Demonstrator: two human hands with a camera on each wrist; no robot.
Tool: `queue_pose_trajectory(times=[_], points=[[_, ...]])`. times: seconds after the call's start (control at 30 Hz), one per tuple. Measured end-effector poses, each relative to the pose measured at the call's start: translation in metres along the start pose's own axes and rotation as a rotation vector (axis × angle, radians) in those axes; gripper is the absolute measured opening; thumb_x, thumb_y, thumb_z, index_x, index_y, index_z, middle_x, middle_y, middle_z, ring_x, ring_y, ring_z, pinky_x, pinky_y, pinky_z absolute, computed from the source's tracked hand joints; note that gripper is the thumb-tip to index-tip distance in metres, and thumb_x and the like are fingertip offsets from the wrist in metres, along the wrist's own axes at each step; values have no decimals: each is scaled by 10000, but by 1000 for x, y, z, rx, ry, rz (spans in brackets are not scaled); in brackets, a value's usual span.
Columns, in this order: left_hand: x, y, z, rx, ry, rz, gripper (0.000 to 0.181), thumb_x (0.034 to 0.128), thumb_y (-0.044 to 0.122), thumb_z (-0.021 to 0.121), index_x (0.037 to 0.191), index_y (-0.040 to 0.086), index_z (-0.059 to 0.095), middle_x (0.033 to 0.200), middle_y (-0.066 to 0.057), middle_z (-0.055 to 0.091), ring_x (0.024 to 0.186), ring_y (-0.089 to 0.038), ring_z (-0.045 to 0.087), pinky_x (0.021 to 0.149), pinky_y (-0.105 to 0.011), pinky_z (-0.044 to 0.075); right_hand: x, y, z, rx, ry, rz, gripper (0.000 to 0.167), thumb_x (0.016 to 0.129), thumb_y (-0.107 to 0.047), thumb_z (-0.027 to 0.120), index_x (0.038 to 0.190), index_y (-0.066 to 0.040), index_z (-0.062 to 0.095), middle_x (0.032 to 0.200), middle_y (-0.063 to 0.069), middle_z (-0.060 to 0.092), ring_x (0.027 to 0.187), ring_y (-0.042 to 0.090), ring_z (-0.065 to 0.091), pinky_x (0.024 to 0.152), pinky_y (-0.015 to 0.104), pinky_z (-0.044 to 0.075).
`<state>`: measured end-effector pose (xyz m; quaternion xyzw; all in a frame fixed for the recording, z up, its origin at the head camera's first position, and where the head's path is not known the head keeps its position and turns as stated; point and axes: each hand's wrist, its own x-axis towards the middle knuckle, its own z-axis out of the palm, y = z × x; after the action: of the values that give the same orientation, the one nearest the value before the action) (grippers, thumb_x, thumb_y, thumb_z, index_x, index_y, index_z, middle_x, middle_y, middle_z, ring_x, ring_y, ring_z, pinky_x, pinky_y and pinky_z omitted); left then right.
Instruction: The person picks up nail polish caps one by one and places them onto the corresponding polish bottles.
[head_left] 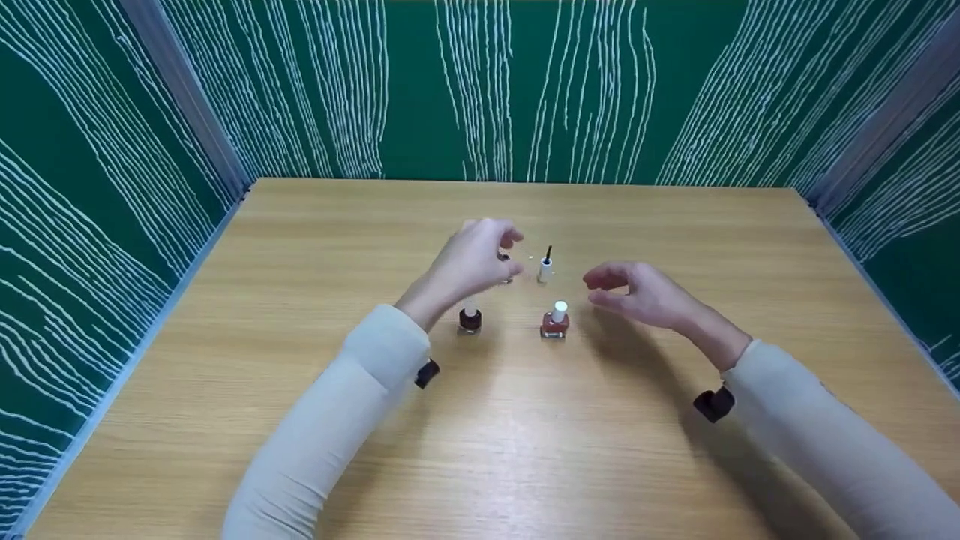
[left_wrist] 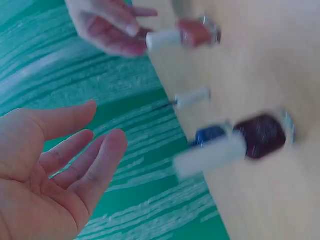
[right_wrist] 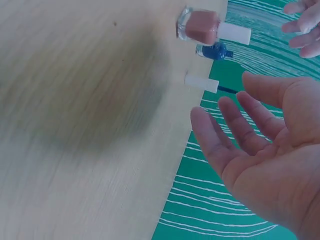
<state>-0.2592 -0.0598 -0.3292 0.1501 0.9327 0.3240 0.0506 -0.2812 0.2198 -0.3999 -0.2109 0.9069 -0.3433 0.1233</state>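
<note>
My left hand (head_left: 476,259), fingers bent but relaxed, hovers by a blue bottle without a cap (right_wrist: 215,51), which it mostly hides in the head view. A white cap (head_left: 545,268) stands on its flat end with its dark brush pointing up, between the hands. My right hand (head_left: 645,292) is raised to the right of that cap, fingers loosely bent, holding nothing. Nearer the front stand two capped bottles: a dark one (head_left: 469,321) beside my left wrist and a pinkish-red one (head_left: 554,325) to its right. Neither hand touches a bottle in the wrist views.
The wooden table (head_left: 300,300) reaches back to a green wall (head_left: 412,90) with white wavy lines. Similar green panels stand at the left and right sides. A small dark device is strapped at each wrist.
</note>
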Motion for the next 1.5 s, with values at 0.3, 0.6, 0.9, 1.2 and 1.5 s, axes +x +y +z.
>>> queue_pose_trajectory(times=[0.3,0.6,0.9,1.2,1.5], points=[[16,-28,-33,76,-79,-73,487,937,234,754,1376,90,601,1376,-115,586,1247,-272,553,1015,-406,495,6,4,-4,68,5,30,382,1009,-187,649,1346,-13,605,1328,162,626,1260,328,556,1085,523,415],[33,-69,-34,26,-299,-138,503,950,284,741,1390,89,598,1416,-141,566,1219,-305,584,1001,-432,499,10,6,4,134,1,54,380,1014,-188,644,1344,-3,605,1282,152,642,1190,310,578,1062,494,441],[56,-97,-14,-172,-365,-193,533,948,196,744,1421,33,558,1407,-149,571,1173,-308,610,1005,-405,498,7,10,3,183,10,85,391,1017,-203,643,1357,-16,598,1297,136,636,1198,297,574,1065,479,441],[67,-110,4,-316,-412,-201,566,946,157,743,1458,56,522,1383,-134,571,1013,-264,643,942,-408,535,0,15,4,267,-8,121,431,1003,-248,664,1371,-37,588,1327,146,601,1169,299,576,998,419,507],[74,-118,18,-404,-408,-187,636,872,114,813,1449,106,545,1401,-115,561,1126,-237,615,914,-350,548,-1,20,7,333,-28,139,409,1003,-188,660,1359,-3,581,1344,196,577,1177,350,584,928,413,552]])
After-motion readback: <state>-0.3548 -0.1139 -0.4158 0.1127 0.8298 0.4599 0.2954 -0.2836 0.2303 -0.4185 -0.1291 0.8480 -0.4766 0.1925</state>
